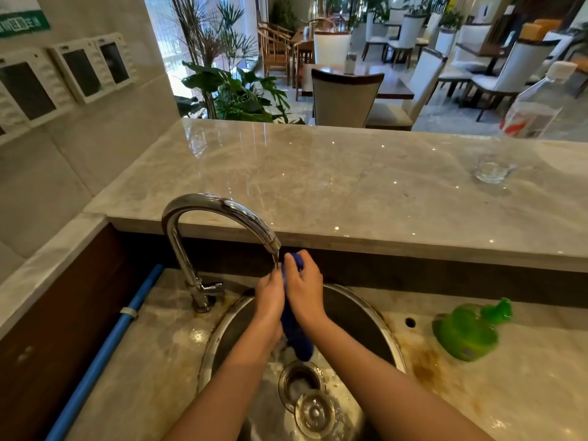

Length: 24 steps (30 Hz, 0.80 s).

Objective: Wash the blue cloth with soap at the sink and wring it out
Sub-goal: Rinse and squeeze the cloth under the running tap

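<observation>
The blue cloth (297, 335) is bunched into a long roll and hangs down between my two hands over the round steel sink (386, 326). My left hand (269, 296) grips its left side and my right hand (304, 288) curls round its top, just under the spout of the chrome tap (203, 237). A thin stream of water runs from the spout onto my fingers. A green soap dispenser bottle (466, 332) lies on the counter to the right of the sink.
The drain strainer (313, 413) lies loose in the basin beside the drain hole (299, 378). A blue pipe (105, 348) runs along the left wall. On the raised marble ledge (318, 179) stand a drinking glass (491, 168) and a plastic bottle (537, 103).
</observation>
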### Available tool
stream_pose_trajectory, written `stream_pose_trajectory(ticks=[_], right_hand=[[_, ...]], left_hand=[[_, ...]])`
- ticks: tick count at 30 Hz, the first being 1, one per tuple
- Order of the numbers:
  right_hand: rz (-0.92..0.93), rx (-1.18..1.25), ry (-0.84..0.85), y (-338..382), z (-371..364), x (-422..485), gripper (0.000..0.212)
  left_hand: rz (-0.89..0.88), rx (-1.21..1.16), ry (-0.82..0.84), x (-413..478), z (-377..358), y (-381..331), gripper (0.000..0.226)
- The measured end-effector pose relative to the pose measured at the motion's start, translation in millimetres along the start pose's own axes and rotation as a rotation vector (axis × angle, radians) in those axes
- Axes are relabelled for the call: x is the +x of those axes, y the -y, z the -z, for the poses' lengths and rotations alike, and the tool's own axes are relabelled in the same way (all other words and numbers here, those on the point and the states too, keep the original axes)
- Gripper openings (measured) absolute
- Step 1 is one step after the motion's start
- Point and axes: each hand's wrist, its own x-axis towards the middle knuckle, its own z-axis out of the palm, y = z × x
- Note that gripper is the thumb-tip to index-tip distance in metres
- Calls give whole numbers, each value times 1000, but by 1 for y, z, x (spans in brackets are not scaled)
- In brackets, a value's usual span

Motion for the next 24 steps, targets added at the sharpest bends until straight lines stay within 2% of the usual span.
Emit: stream_pose_trajectory(ticks=[4,10,12,15,17,18,20,22,23,24], right_hand=[[-40,-90,106,5,2,12,26],[-209,-9,119,3,37,22,20],[-212,13,160,10,41,16,19],[-153,41,385,26,29,1,25],[-155,-17,590,32,27,-6,32],[-134,-26,627,30,29,-7,35],[-58,-11,498,18,34,-8,41],[1,-61,210,3,39,-9,42],[22,-107,126,-4,42,-8,44],[10,-129,167,-10,44,-8,48]], left_hand=[[1,-17,43,9,8,-2,26],[-49,-119,-12,6,43,1,41],[-50,-133,1,4,50,4,36],[-64,-139,131,-4,45,7,27],[-81,-104,121,-4,39,6,33],[-86,-100,104,-3,37,5,35],[-83,-59,100,0,30,3,33],[-46,-68,95,3,23,2,27],[-14,-108,74,4,20,1,26],[32,-182,58,5,18,0,28]])
